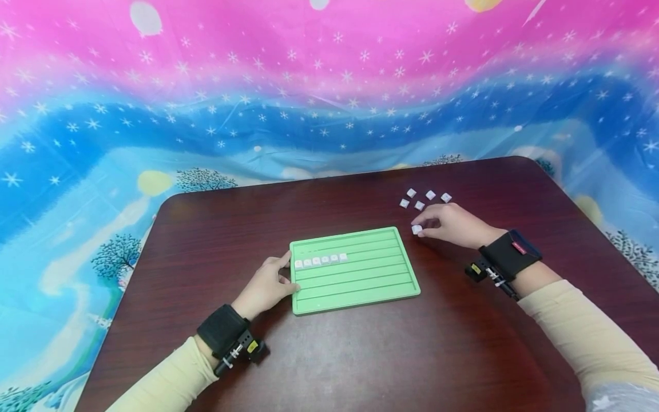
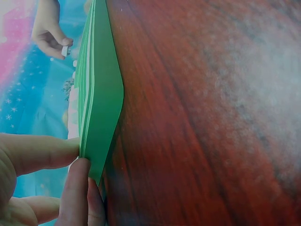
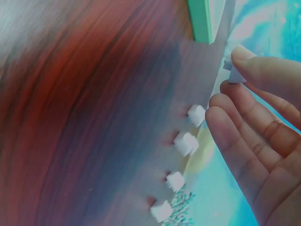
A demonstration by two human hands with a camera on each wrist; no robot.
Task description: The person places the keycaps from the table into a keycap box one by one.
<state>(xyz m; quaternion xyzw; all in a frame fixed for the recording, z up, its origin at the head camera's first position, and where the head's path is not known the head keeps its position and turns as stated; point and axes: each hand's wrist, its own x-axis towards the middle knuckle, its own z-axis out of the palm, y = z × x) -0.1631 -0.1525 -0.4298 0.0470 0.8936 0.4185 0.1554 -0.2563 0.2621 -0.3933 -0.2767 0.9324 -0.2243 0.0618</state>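
White block [image 1: 416,230] in the right grip [image 1: 455,224]

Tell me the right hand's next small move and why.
Probably carry the pinched white piece to the right end of the row of white pieces: the right hand holds it beyond the green tray, the left hand grips the tray, and bare space follows the row.
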